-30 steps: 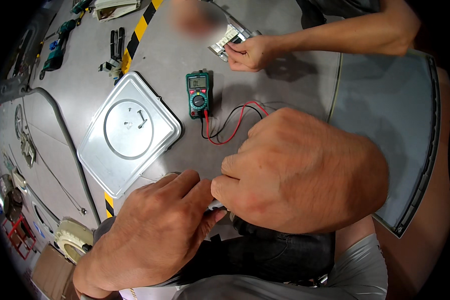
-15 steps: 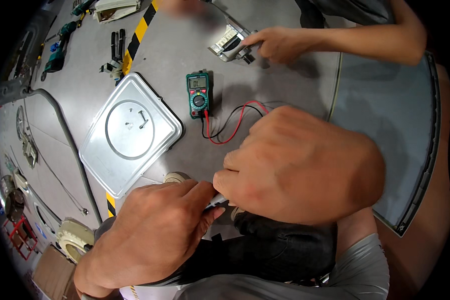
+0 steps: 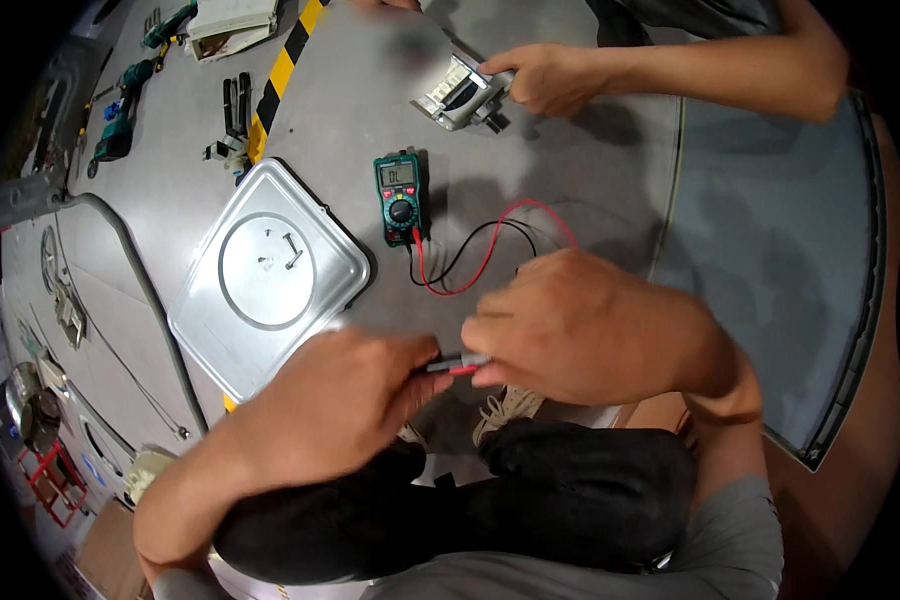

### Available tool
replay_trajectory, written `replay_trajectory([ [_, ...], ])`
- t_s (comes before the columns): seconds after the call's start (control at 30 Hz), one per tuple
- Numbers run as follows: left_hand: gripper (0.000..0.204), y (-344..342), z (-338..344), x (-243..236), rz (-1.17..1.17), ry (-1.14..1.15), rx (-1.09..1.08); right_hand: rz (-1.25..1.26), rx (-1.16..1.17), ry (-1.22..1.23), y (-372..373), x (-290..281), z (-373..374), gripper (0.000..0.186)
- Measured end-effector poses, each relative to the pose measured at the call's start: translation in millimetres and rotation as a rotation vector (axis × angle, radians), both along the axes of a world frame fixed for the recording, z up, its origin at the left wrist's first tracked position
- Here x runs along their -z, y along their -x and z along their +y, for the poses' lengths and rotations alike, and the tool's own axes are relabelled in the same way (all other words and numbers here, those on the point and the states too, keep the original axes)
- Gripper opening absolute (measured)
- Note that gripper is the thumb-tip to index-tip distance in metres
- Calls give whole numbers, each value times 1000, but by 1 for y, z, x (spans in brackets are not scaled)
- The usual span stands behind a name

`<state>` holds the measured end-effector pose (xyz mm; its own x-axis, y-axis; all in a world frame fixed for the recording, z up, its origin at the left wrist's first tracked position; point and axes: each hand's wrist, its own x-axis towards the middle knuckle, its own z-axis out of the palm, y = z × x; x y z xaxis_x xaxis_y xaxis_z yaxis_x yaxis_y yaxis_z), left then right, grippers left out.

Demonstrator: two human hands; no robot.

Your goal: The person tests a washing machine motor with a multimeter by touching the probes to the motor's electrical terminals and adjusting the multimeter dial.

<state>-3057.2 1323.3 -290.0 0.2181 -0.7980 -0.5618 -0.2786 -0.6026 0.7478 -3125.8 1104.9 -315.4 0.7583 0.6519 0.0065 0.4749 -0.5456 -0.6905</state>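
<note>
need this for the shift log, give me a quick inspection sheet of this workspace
surface: grey floor with a yellow-black striped line.
job's things: green multimeter; probe tips pinched between both hands.
clutter: square metal panel with loose screws on it; tools by the stripe; grey hose.
hands: left hand and right hand meet at the probe tips.
cables: red and black leads loop from the meter under the right hand.
surroundings: another person's hand on a metal part.
</note>
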Motion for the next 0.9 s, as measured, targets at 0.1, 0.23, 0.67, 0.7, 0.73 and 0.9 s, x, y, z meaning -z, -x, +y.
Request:
replay_trajectory([
  [0.1,24,-10,4,61,413,10,-280,-128,257,-85,3,9,3,21],
  [0.23,30,-5,-10,104,822,-7,-668,429,415,15,21,27,-10,28],
  [0.67,28,26,-54,128,923,151,-456,1270,472,-1200,45,138,9,74],
  [0.7,28,26,-52,127,934,179,-472,1211,470,-1153,42,133,10,74],
  [0.73,29,23,-52,125,927,167,-472,1188,470,-1147,38,130,9,75],
  [0.9,30,15,-49,113,874,184,-497,1159,438,-1110,29,124,7,78],
])
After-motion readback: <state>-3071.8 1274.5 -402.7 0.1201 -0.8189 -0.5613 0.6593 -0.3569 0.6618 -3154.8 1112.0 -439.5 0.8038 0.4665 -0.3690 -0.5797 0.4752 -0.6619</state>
